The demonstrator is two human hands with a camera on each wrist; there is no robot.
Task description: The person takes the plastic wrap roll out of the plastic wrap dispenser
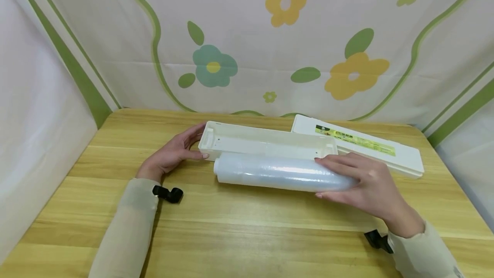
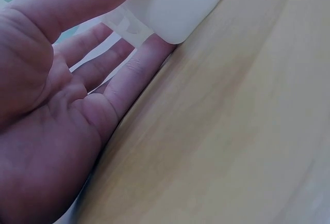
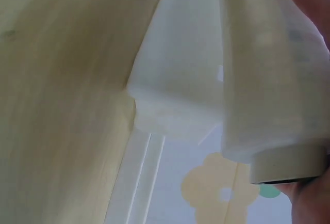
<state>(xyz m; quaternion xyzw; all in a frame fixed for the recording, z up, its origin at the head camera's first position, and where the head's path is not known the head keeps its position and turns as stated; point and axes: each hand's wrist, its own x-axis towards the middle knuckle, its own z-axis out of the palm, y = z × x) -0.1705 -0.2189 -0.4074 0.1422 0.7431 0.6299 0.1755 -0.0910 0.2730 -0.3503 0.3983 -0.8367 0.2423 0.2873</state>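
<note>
My right hand (image 1: pixel 366 183) grips the right part of a roll of cling film (image 1: pixel 278 173), thumb in front and fingers over the top. The roll lies lengthwise just in front of a white cling film box (image 1: pixel 251 134), whose inside shows bare behind it. At the box's left end, my left hand (image 1: pixel 171 154) holds the corner between its thumb in front and its fingers behind. In the left wrist view, the fingers (image 2: pixel 136 66) reach past the box end (image 2: pixel 180 7) close to the tabletop. The right wrist view shows the roll's core end (image 3: pixel 289 163) sticking out.
A long white lid (image 1: pixel 405 153) with a yellow-green label lies at the back right, partly behind the box. The wooden table (image 1: pixel 247 235) meets a flower-patterned curtain (image 1: pixel 247 33) at its far edge. Black straps (image 1: pixel 168 194) sit at both wrists.
</note>
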